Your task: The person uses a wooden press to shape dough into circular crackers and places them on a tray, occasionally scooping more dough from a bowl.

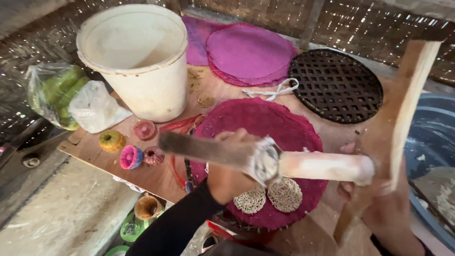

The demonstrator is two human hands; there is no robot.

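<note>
white bucket (142, 71), bag (52, 92) of green fruit

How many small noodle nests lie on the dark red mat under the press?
2. One noodle nest lies on the left, the other noodle nest touches it on the right, both on the dark red mat near its front edge. The press may hide more.

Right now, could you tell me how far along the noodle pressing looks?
Done: two pale noodle nests lie side by side on the magenta round mat. In hand: the left hand grips the long wooden press, and the right hand holds its wooden frame. Left: most of that mat is bare, and the purple mats behind are unused.
</note>
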